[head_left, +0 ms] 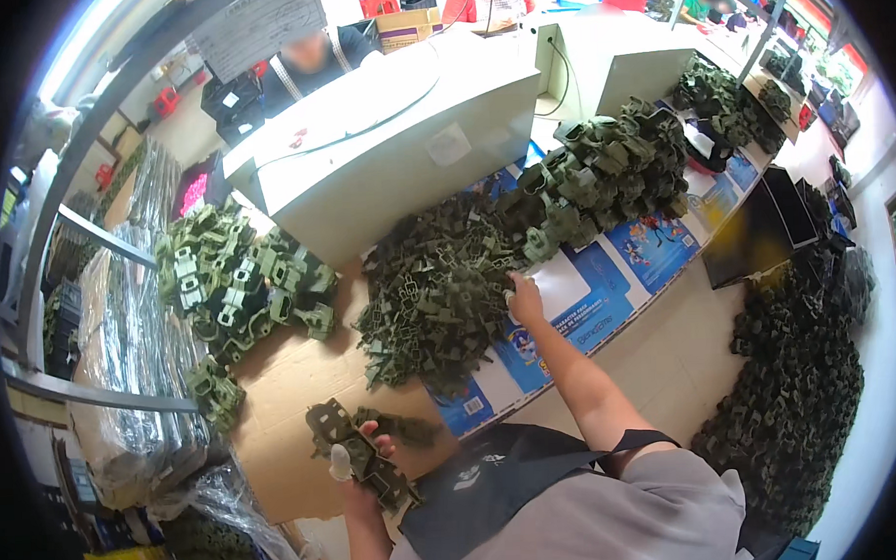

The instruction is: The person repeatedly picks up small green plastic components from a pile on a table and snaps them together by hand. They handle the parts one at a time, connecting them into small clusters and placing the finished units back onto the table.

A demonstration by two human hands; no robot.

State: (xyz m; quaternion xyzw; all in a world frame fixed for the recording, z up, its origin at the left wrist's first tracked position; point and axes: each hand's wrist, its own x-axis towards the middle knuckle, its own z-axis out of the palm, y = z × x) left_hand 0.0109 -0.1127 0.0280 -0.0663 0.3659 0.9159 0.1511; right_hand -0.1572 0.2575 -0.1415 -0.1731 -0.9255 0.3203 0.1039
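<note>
My left hand [380, 442] is closed around a dark green moulded plastic part [333, 424], long and jointed-looking, held above brown cardboard at the near left. A pale, translucent cover [339, 463] sits at its thumb. Reaching forward, my right hand [525, 299] has its fingertips at the right edge of a large heap of green plastic parts [438, 290]. Its fingers are bent together, with something whitish on one of them; what they pinch, if anything, is too small to make out.
More green parts lie in a heap [241, 277] at left and a long pile [602, 176] beyond my right hand. A pale machine housing [394, 153] stands behind. Blue printed sheets [592, 295] cover the bench edge. A dark heap [797, 386] lies at right. A person [312, 63] sits across.
</note>
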